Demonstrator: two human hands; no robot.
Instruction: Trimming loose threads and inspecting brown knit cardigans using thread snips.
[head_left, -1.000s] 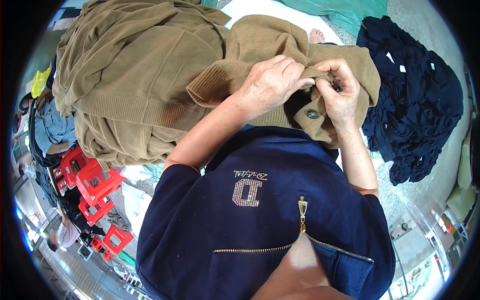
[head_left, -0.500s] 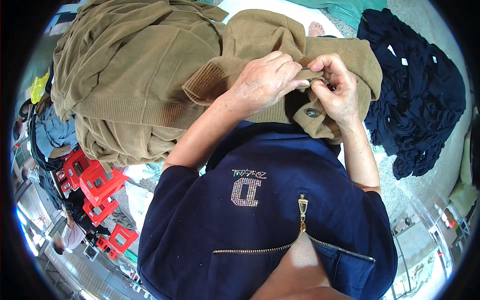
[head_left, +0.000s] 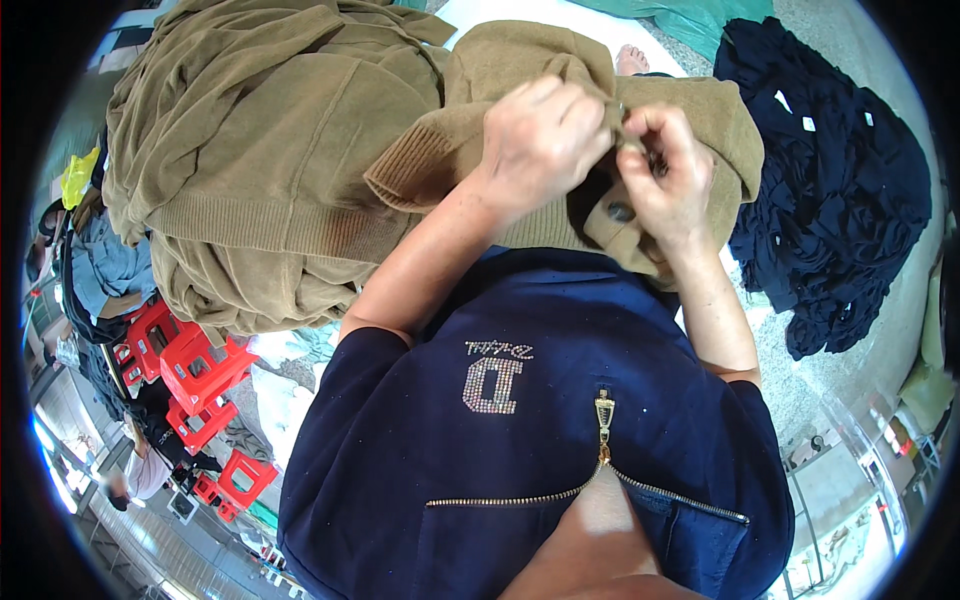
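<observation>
A brown knitted cardigan (head_left: 530,50) lies bunched over my lap, its ribbed cuff or hem pointing left. My left hand (head_left: 545,140) is closed at its buttoned edge, knuckles up, the fingertips hidden from sight. Close beside it, my right hand (head_left: 672,175) pinches the same edge between thumb and fingers. Both hands are a little blurred. One dark round button (head_left: 620,212) shows on the flap hanging below my right hand. Another small shiny spot, perhaps a button, shows between the hands.
To the left rises a big heap of brown knitwear (head_left: 260,130). A pile of dark navy garments (head_left: 830,190) with white tags lies on the right. Red plastic stools (head_left: 200,365) stand at the lower left, near other people. A bare foot (head_left: 632,60) shows at the top.
My left hand has risen slightly and its fingers have curled tighter, lifting the cardigan's edge. My right hand stays in nearly the same place, and the lower button has tilted.
</observation>
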